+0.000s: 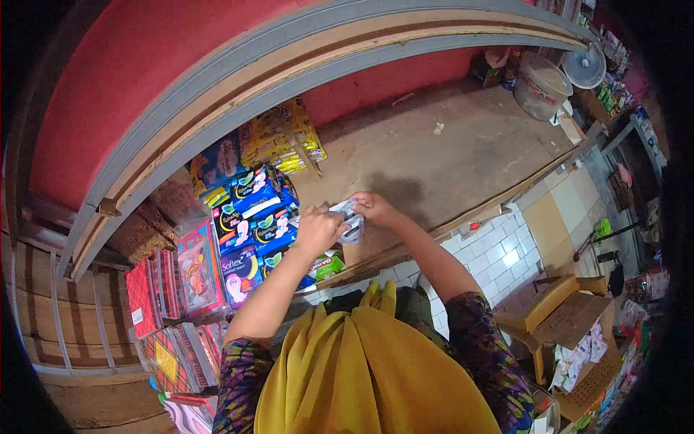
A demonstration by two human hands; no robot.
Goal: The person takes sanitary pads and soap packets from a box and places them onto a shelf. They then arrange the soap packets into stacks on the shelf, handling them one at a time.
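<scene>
Yellow cloth (361, 369) drapes nearest the lens, bottom centre, w/ patterned purple sleeves (484, 354) on either side. Both forearms reach fwd over the desk (448, 152), a worn brown wooden top w/ a dark stain just beyond the hands. Left hand (318, 230): fingers curled, pinching the near-left end of a small white-grey packet (348, 217). Right hand (374, 207): fingers closed on the packet's far-right end, so both hands grip the same item, knuckles close together. Packet is held just above the desk near its front edge; whether it touches the wood, can't tell. Print on the packet too small to read. Left of the hands: stack of blue pad packs (253, 217), several layers, one marked "Softex"; a green-white box (329, 266) lies just below the left hand at the desk edge. Behind those, yellow packs (282, 137) lean against the red wall (144, 79). Further left, red patterned flat packs (166, 289) on wooden shelving. Far end of desk: translucent plastic tub (541, 87), small white fan (584, 67) beside it. Below the desk front: white tiles (499, 246). Lower right: open cardboard box (571, 318) holding white wrappers, well apart from the hands.
</scene>
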